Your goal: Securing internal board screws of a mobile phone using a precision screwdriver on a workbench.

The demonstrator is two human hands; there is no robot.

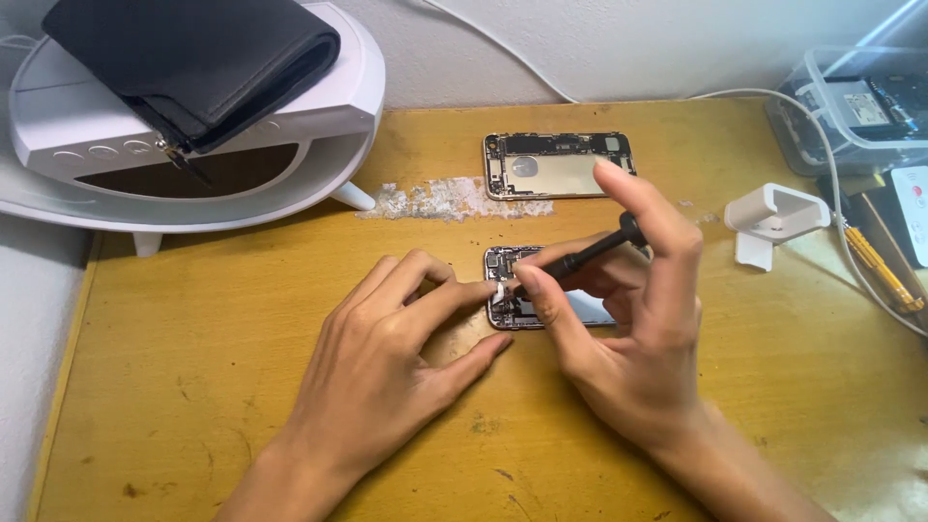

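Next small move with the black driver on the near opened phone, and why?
Probably a slow turn of the slim black screwdriver in place. The right hand pinches it tilted, tip down at the left end of the opened phone body with exposed circuitry, and the left hand braces that end with a fingertip beside the tip. Whether the tip sits in a screw cannot be told.

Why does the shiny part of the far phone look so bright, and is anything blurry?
In the head view, daylight bounces off the metal plate in the far opened phone, so it glares pale; the right hand and left hand throw soft shadows on the yellow table; the screwdriver looks sharp, while the plastic box at the edge looks slightly soft.
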